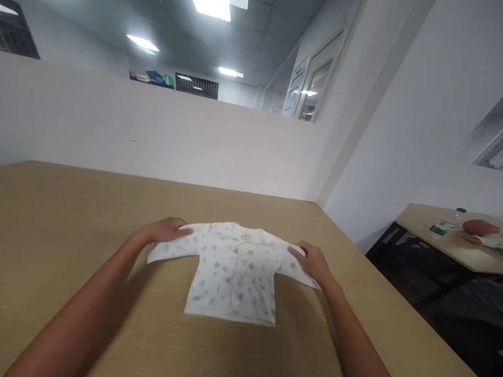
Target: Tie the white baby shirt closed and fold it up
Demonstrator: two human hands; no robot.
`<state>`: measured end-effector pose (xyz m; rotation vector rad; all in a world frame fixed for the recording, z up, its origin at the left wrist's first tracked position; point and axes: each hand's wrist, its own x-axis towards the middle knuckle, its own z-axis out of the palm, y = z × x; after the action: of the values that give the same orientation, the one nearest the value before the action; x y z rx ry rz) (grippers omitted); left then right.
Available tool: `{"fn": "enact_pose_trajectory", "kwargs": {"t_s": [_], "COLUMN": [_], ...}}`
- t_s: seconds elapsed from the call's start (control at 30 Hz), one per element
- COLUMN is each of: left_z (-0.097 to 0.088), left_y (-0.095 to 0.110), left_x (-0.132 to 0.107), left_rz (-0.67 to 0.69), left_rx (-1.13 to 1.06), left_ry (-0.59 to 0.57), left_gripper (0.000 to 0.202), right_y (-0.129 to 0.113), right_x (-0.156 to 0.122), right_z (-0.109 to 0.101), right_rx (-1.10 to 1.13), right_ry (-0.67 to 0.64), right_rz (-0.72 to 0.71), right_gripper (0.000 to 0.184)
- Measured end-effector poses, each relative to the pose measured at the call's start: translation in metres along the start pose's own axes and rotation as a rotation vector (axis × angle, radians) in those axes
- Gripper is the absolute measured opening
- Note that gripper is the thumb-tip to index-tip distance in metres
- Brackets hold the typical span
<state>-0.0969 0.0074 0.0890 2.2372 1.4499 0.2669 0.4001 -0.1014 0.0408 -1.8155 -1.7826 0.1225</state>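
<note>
A small white baby shirt (236,276) with long sleeves and a scattered print is spread out in front of me, collar away from me, hem toward me. A little label (246,236) shows inside its neckline. My left hand (167,230) grips the top edge of the left-side sleeve, thumb over the cloth and the fingers mostly hidden behind it. On the other side my right hand (311,261) pinches the other sleeve below the shoulder, thumb in front. Whether the shirt's body rests fully on the table or hangs just above it, I cannot tell.
The wooden table (90,205) reaches back to a low white wall (174,136). Right of it, past a gap, a second table (424,216) bears a plastic bottle (442,225), a reddish object (480,227) and some white cloth or plastic (497,241).
</note>
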Motion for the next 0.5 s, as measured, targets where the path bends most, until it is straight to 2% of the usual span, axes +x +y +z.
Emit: {"fn": "enact_pose_trajectory", "kwargs": {"t_s": [0.1,0.23,0.3,0.33,0.4,0.43,0.47,0.5], "left_z": [-0.026,-0.061,-0.064,-0.060,-0.040,-0.027,-0.013,0.000], "left_y": [0.007,0.015,0.013,0.010,-0.002,-0.010,-0.019,-0.029], "left_x": [-0.002,-0.009,-0.018,-0.025,-0.043,-0.054,-0.066,-0.078], "left_rz": [0.059,0.134,0.142,0.140,0.147,0.166,0.183,0.189], "left_rx": [0.029,0.172,0.262,0.300,0.340,0.331,0.296,0.239], "left_ry": [0.182,0.513,0.669,0.733,0.790,0.763,0.667,0.514], "left_gripper": [0.062,0.057,0.058,0.059,0.061,0.060,0.059,0.057], "right_y": [-0.020,-0.043,-0.045,-0.043,-0.035,-0.029,-0.025,-0.020], "right_x": [0.019,0.040,0.038,0.033,0.015,0.002,-0.013,-0.028], "right_z": [-0.015,-0.045,-0.057,-0.060,-0.061,-0.059,-0.056,-0.052], "right_rx": [-0.053,-0.111,-0.153,-0.178,-0.210,-0.211,-0.199,-0.176], "right_ry": [0.184,0.503,0.612,0.635,0.591,0.516,0.401,0.243], "right_rz": [-0.052,-0.220,-0.329,-0.383,-0.478,-0.517,-0.550,-0.584], "right_gripper": [0.052,0.061,0.061,0.060,0.057,0.056,0.056,0.055]}}
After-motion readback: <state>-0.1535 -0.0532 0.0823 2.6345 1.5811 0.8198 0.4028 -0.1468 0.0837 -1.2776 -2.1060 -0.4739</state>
